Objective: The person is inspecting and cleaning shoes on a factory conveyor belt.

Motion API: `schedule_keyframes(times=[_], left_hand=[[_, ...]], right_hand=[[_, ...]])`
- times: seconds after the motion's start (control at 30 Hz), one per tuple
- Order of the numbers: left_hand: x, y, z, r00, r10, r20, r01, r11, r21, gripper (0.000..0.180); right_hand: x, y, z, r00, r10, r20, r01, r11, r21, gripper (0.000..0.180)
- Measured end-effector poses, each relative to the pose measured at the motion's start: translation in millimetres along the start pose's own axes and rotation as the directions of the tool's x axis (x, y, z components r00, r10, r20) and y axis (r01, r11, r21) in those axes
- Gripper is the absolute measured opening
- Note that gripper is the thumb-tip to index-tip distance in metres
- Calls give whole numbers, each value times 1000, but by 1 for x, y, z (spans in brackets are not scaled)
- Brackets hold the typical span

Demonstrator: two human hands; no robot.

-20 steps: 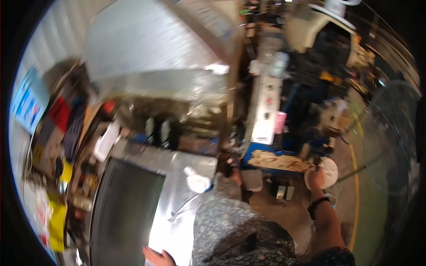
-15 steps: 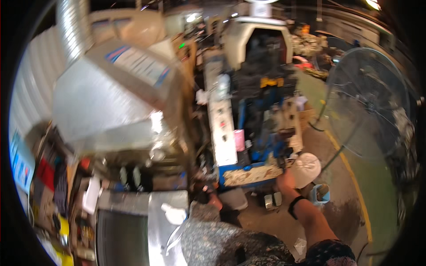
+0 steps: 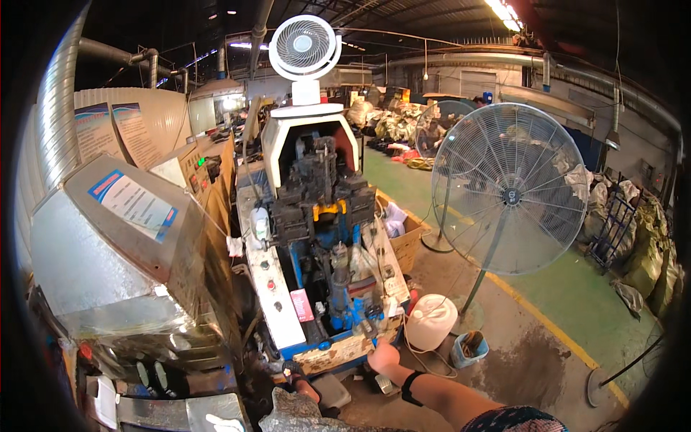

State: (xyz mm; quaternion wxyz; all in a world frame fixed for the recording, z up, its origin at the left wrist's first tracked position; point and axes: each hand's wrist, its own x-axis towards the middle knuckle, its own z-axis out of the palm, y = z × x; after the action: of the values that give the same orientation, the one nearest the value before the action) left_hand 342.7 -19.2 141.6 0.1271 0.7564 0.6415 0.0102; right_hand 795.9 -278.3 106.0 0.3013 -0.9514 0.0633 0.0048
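Observation:
My right hand [image 3: 384, 355] reaches to the front right corner of a shoe-making type machine [image 3: 327, 356] with a worn white and blue frame. Its fingers look curled at a small blue part by the corner; what they grip is hidden. A black band circles that wrist. Just beyond the hand stand blue fittings [image 3: 356, 315] and dark metal mechanisms [image 3: 324, 191]. A pink card [image 3: 301, 305] lies on the left side, beside a white panel [image 3: 272, 291] with buttons. My left hand does not show. Patterned cloth [image 3: 302, 414] covers my leg at the bottom.
A large standing fan [image 3: 509, 194] is at right. Near my right arm are a white plastic jug [image 3: 432, 322] and a light blue bucket [image 3: 469, 351]. A sloped metal hood [image 3: 119, 237] stands at left. A smaller white fan [image 3: 304, 47] tops the machine.
The view has tilted up and turned right, and it is sharper. My right hand stays at the machine's front right corner.

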Motion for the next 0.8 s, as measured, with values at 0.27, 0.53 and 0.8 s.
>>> schedule_keyframes(times=[0.27,0.53,0.8], left_hand=[[-23,24,0,999,32,33,-32,999,6,69],[-17,-1,-14,998,31,58,-33,999,32,69],[6,-67,-47,999,-44,15,43,998,52,69]], right_hand=[[2,7,-5,998,-64,18,65,997,-39,33],[6,9,6,998,-53,-21,50,990,-135,33],[4,2,16,997,37,-66,-46,988,-145,34]])
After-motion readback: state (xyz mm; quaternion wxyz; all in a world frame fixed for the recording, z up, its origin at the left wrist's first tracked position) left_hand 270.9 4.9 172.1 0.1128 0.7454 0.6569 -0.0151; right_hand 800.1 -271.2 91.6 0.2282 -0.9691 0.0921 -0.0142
